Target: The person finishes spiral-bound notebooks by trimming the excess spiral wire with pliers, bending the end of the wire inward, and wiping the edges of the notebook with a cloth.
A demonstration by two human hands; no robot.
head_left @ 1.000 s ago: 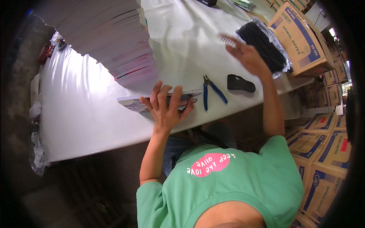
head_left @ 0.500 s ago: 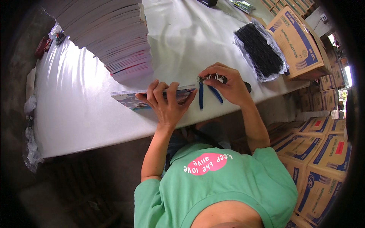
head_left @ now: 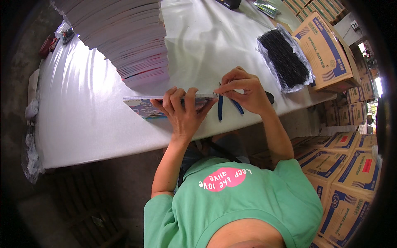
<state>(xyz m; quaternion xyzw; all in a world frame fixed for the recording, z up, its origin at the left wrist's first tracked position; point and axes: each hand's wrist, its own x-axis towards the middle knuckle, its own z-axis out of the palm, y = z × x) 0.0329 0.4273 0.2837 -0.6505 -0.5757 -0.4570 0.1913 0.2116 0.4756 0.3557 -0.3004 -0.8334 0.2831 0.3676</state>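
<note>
A notebook (head_left: 165,105) is pressed flat on the white surface (head_left: 91,103) by the left hand (head_left: 184,111), fingers spread. Its top-right corner is pinched by right hand (head_left: 244,93) fingers; blue-handled pliers (head_left: 227,108) lie just right of notebook.

The right hand (head_left: 244,93), which was raised with fingers spread near the bag of black spiral coils (head_left: 283,62) one second earlier, has come down to the right end of the notebook (head_left: 165,105). Its fingertips now pinch at the notebook's spine edge, directly above the blue-handled pliers (head_left: 221,108).
</note>
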